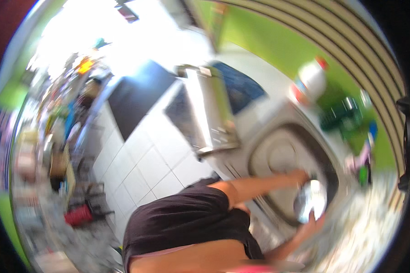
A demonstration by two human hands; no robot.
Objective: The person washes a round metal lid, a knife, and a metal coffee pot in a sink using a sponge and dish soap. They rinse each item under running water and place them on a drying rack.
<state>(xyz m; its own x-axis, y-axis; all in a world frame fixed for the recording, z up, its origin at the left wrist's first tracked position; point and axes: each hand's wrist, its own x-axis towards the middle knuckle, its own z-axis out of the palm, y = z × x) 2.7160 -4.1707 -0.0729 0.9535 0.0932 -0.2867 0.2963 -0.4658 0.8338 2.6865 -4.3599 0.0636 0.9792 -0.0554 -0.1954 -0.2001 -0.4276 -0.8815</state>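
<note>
A round, shiny metal dish (310, 202), strongly glaring, is held over a grey basin (259, 155) with rounded corners and a ring-shaped mark on its floor. My right hand (311, 223) grips the dish at its lower edge, thumb over the rim. At the upper left edge of the dish is my left hand (299, 178), its forearm crossing the basin's near rim. Motion blur hides its fingers, so whether it holds the dish or only touches it cannot be told.
Behind the basin stand a white bottle with a red cap (311, 80) and a dark green container (341, 114). A tall shiny metal cylinder (208, 109) is left of the basin. Blurred household goods and a red object (78, 215) lie across the tiled floor (150, 163).
</note>
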